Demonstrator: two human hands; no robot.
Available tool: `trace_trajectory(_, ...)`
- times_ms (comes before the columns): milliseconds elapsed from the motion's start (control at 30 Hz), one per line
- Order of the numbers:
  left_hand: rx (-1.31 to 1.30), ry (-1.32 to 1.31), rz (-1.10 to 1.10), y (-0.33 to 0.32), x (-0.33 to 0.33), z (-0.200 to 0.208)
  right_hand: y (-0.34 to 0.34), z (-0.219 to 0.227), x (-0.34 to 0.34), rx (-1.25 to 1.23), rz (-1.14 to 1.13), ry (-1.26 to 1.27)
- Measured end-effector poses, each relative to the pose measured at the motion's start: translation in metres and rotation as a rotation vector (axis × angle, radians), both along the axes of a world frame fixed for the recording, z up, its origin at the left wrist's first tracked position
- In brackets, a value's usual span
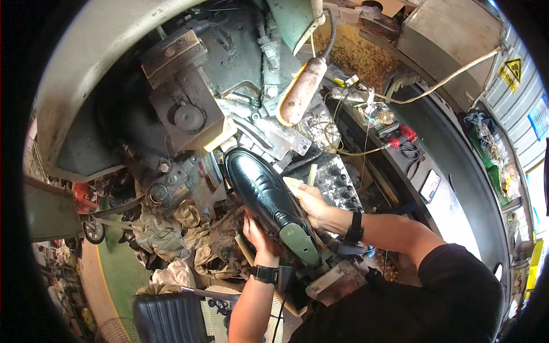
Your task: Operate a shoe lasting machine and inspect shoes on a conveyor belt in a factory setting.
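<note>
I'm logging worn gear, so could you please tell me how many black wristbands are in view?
2: the left wristband is on the wrist of the left hand, the right wristband on that of the right hand. Both hands hold the black shoe upper.

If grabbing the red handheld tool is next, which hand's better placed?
Probably the right hand: it's nearer the red handheld tool, on that side of the glossy black shoe. The left hand is at the opposite side.

Can read a number [290, 232] on the green last [299, 242] in the black shoe [258, 186] and a yellow warning sign [510, 74] on the wall [510, 110] right of it.
</note>
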State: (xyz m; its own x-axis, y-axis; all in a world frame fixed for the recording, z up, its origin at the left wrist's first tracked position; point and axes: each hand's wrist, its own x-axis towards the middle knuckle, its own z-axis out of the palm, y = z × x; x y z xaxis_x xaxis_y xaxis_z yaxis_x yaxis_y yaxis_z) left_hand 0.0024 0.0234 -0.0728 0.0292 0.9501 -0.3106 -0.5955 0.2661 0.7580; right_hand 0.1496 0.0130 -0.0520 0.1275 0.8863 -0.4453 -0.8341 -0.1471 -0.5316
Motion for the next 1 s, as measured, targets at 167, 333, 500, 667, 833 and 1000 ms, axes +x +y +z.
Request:
trace_trajectory(167,0.083,0.418,0.126,-0.005,-0.058,-0.022,-0.018,-0.002,0.067,0.002,0.352,-0.394)
trace_trajectory(333,-0.147,0.739,0.440,-0.048,-0.194,-0.120,-0.066,-0.068,0.183,-0.211,0.181,-0.705)
trace_trajectory(500,-0.191,0.556,0.153,-0.061,-0.187,-0.158,-0.069,-0.135,0.186,-0.334,0.013,-0.750)
trace_trajectory(667,-0.355,0.758,0.214,-0.105,-0.237,-0.171,-0.077,-0.053,0.180,-0.126,0.056,-0.868)
trace_trajectory(833,-0.453,0.514,-0.056,-0.155,-0.208,-0.226,-0.087,-0.021,0.143,0.017,0.108,-0.745)
trace_trajectory(1000,-0.342,0.780,-0.221,-0.144,-0.203,-0.213,-0.097,-0.042,0.117,0.101,0.275,-0.895)
